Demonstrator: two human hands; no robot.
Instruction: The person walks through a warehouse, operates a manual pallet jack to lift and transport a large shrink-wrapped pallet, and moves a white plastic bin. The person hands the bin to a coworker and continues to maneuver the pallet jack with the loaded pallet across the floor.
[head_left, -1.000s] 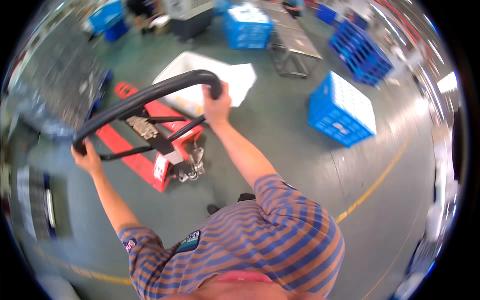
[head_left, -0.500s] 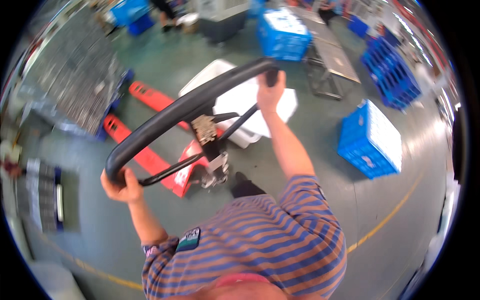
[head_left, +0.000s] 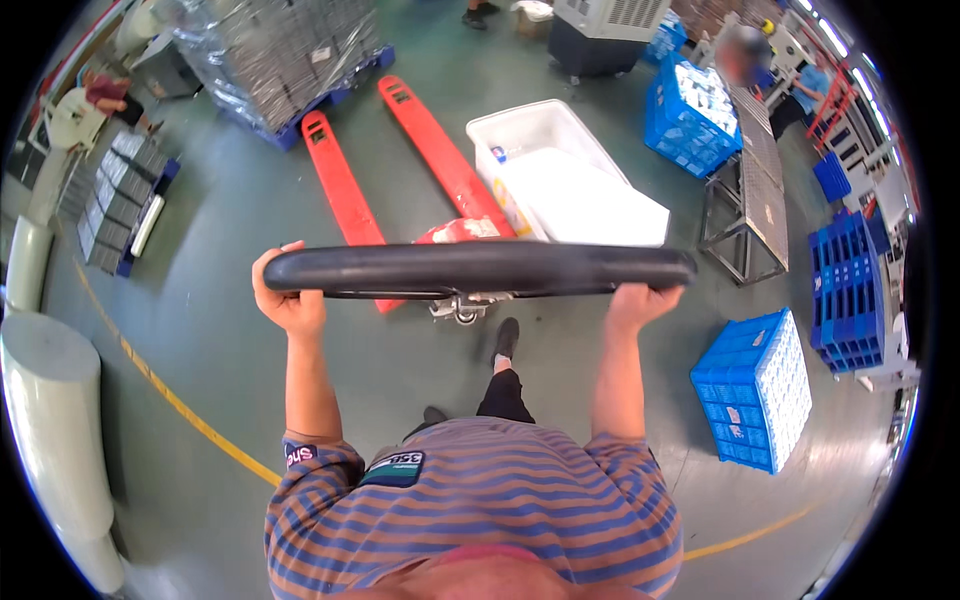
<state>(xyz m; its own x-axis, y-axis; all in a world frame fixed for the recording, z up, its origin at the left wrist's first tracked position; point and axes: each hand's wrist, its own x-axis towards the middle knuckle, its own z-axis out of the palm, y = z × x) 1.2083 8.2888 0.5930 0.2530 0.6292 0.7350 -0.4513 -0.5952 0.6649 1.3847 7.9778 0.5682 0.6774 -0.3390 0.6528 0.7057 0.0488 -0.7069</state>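
Observation:
A black pallet jack handle (head_left: 480,268) lies level across the view in front of me. My left hand (head_left: 290,295) is wrapped round its left end. On the right end, my right hand (head_left: 645,303) has its fingers closed on the bar from below. Beyond the handle, the red forks (head_left: 345,185) of the pallet jack stretch away to the far left, with nothing on them. A white tub (head_left: 550,120) with a white sheet (head_left: 585,195) across it stands right of the forks. The jack's lower body is mostly hidden behind the handle.
A wrapped stack (head_left: 285,50) sits on a blue pallet at the far left, a smaller stack (head_left: 122,200) nearer. Blue crates (head_left: 735,390) and a metal bench (head_left: 760,200) stand right, near blue pallets (head_left: 845,290). White rolls (head_left: 55,420) line the left. People stand far off.
The handle has swung from a slant to level, my right hand coming nearer and my left hand moving away. The view has turned, so the forks and tub now appear farther right.

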